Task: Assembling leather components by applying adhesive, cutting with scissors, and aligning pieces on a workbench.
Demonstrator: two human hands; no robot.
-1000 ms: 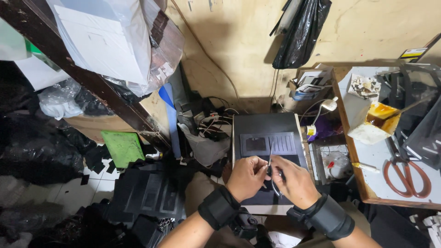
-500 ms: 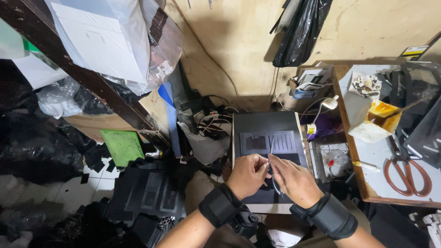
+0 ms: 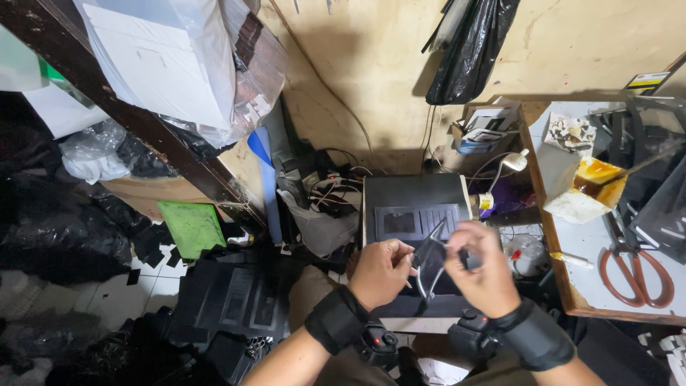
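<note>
My left hand [image 3: 382, 270] and my right hand [image 3: 482, 266] meet over a dark box-shaped machine [image 3: 413, 203] with a grey panel on top. Between the fingers of both hands I hold a small thin dark piece with a pale edge [image 3: 430, 259], tilted upright. Each wrist wears a black band carrying a small device. The lower part of the piece is hidden behind my fingers.
A wooden table [image 3: 564, 286] at right carries red-handled scissors [image 3: 634, 275], a pot of amber glue [image 3: 592, 175] and dark sheets. Cables and a power strip [image 3: 332, 182] lie behind the machine. A green pad [image 3: 191, 227], black bags and stacked dark parts cover the floor at left.
My right hand has lifted and turned the dark piece upright, so it now stands between both hands. My left hand has stayed nearly in place.
</note>
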